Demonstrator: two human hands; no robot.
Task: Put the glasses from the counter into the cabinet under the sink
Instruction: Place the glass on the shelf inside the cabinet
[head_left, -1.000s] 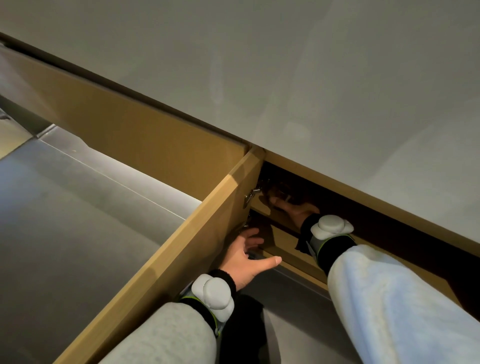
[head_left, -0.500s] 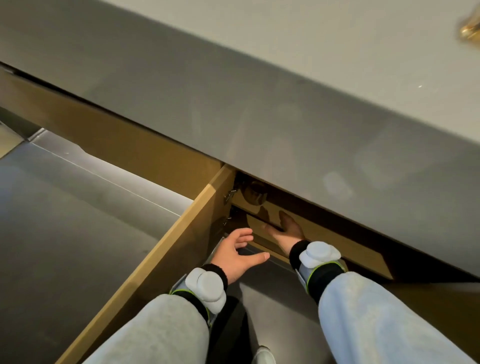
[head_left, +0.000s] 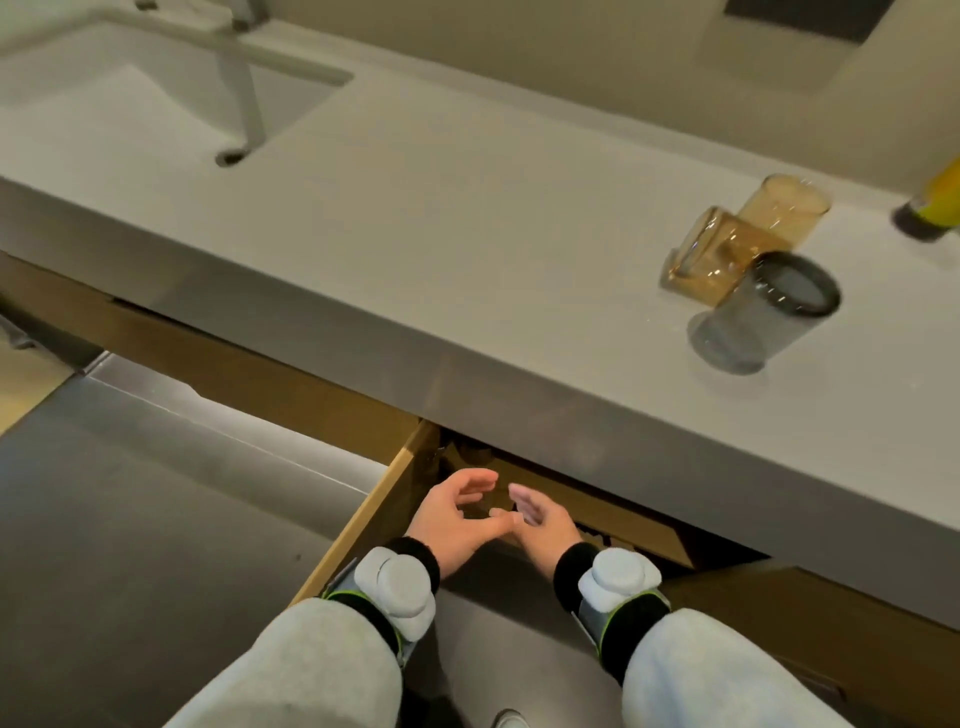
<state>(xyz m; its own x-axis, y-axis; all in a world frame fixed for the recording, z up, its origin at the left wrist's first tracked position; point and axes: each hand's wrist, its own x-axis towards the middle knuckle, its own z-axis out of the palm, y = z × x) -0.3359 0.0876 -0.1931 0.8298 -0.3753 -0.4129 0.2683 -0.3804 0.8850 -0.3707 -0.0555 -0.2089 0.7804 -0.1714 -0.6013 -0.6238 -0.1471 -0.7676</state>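
Observation:
Three glasses stand close together on the pale counter (head_left: 467, 218) at the right: a tall amber glass (head_left: 782, 208), a squarish amber glass (head_left: 717, 254) in front of it, and a grey smoked glass (head_left: 763, 317) nearest me. Below the counter edge the cabinet (head_left: 597, 506) stands open, its wooden door (head_left: 379, 509) swung out to the left. My left hand (head_left: 457, 514) and my right hand (head_left: 543, 522) hover side by side just outside the opening, both empty with fingers apart. A dark rounded shape shows deep inside the cabinet; I cannot tell what it is.
A sink basin (head_left: 130, 78) with a tap (head_left: 244, 78) lies at the counter's far left. A yellow bottle (head_left: 935, 202) stands at the right edge. The floor (head_left: 130, 519) below is dark grey. A shut wooden cabinet front (head_left: 234, 364) runs under the sink.
Both hands have drawn back out of the cabinet, the right one empty. My view has risen, so the countertop, sink and glasses have come into sight.

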